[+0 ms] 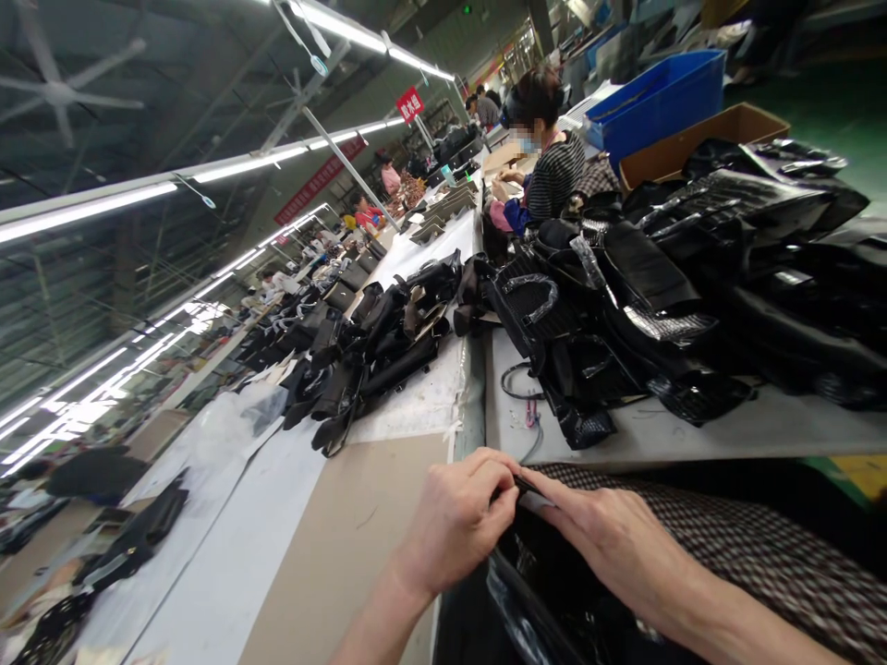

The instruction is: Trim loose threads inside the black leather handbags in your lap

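Note:
A black bag (544, 573) lies at the table's edge, over my lap, with a strap or handle wrapped in clear plastic along its near side. My left hand (464, 513) is closed, with thumb and curled fingers pinching the bag's upper edge. Opposite it, my right hand (613, 536) grips the same edge between thumb and straighter fingers. Both hands nearly meet at the fingertips. A small pale strip shows under the right fingers; what it is I cannot make out. The bag's lower part is dark and partly hidden by my right forearm.
Many black bags (651, 268) are heaped on the grey bench at the right, and more black bags (388, 323) lie on the white table. Brown board (346, 545) covers the near tabletop. A co-worker in a striped top (560, 175) sits beyond, near a blue bin (651, 102).

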Tool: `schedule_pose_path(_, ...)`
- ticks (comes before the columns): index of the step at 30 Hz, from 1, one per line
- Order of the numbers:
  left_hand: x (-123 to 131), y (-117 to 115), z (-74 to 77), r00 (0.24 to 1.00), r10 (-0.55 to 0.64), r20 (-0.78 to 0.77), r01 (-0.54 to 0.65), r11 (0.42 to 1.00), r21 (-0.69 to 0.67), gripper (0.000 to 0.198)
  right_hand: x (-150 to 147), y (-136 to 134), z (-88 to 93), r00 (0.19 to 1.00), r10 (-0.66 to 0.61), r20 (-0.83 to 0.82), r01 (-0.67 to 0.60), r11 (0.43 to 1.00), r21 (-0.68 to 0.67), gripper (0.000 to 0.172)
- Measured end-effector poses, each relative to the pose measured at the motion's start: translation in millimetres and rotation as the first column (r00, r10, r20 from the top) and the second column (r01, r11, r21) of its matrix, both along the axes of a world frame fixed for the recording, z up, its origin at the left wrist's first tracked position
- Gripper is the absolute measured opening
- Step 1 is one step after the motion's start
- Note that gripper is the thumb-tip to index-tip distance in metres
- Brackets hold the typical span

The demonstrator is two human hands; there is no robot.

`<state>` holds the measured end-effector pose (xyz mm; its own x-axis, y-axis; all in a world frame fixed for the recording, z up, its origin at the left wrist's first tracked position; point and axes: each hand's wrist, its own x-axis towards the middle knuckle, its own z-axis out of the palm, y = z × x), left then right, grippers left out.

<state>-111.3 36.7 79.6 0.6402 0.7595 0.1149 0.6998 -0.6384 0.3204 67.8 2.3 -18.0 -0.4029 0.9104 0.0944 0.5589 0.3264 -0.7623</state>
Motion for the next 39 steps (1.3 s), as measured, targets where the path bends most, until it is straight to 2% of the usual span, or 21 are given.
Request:
schedule_pose_path(3,-1,1,-1.0,0.998,0.034,0.048,-0.031,0.998,-0.051,0.013,1,-1,1.4,1.0,-0.002,-0.029,0.002,1.0,0.011,0.046)
schedule_pose_path(6,-1,2,0.5,0.998,0.02,0.06,-0.016,0.998,-0.063,0.014,0,-1,0.4,0.998,-0.006,-0.065,0.008,0.999,0.038,0.046)
schedule_pose_path(13,-2,1,-1.0,0.997,-0.076,-0.012,0.077,0.996,0.047,0.013,2,-2,-3.8,0.994,-0.021,-0.103,0.034,0.992,0.125,0.045)
schedule_pose_path(18,0,1,-1.1,0.998,-0.05,0.031,0.051,0.998,-0.032,0.014,4,-4,-3.7,0.994,-0.003,-0.106,0.018,0.99,0.138,0.047)
schedule_pose_path(21,4,-2,1.2,0.986,0.11,0.127,-0.082,0.974,-0.212,0.014,6,-8,-1.6,0.991,0.043,-0.126,-0.027,0.991,0.131,0.052)
schedule_pose_path(24,7,-8,4.7,0.922,0.319,0.22,-0.198,0.875,-0.442,0.029,13,-9,5.7,0.981,0.106,-0.162,-0.078,0.982,0.17,0.053)
schedule_pose_path(26,9,-11,7.0,0.892,0.376,0.251,-0.206,0.833,-0.514,0.031,18,-6,13.7,0.97,0.158,-0.187,-0.128,0.979,0.161,0.047)
schedule_pose_path(28,10,-12,8.8,0.868,0.412,0.278,-0.211,0.812,-0.544,0.03,20,3,21.6,0.936,0.236,-0.26,-0.221,0.971,0.086,0.041)
schedule_pose_path(30,11,-13,10.4,0.841,0.458,0.29,-0.243,0.797,-0.553,0.029,16,13,26.4,0.902,0.263,-0.343,-0.283,0.959,-0.008,0.031)
schedule_pose_path(32,10,-15,12.4,0.814,0.5,0.295,-0.294,0.793,-0.533,0.024,8,22,26.5,0.905,0.211,-0.369,-0.251,0.966,-0.065,0.015)
schedule_pose_path(33,10,-18,13.4,0.803,0.516,0.3,-0.32,0.796,-0.514,0.02,3,24,25.0,0.911,0.184,-0.368,-0.225,0.972,-0.071,0.014)
schedule_pose_path(35,11,-29,14.3,0.777,0.557,0.294,-0.382,0.788,-0.482,0.013,-5,26,20.4,0.917,0.17,-0.361,-0.198,0.979,-0.044,0.023)
schedule_pose_path(37,14,-45,11.4,0.735,0.631,0.248,-0.48,0.743,-0.466,0.033,-10,25,15.5,0.929,0.168,-0.331,-0.178,0.984,0.001,0.03)
schedule_pose_path(39,17,-63,4.0,0.661,0.727,0.188,-0.609,0.665,-0.432,0.061,-12,22,11.6,0.95,0.143,-0.278,-0.141,0.99,0.029,0.027)
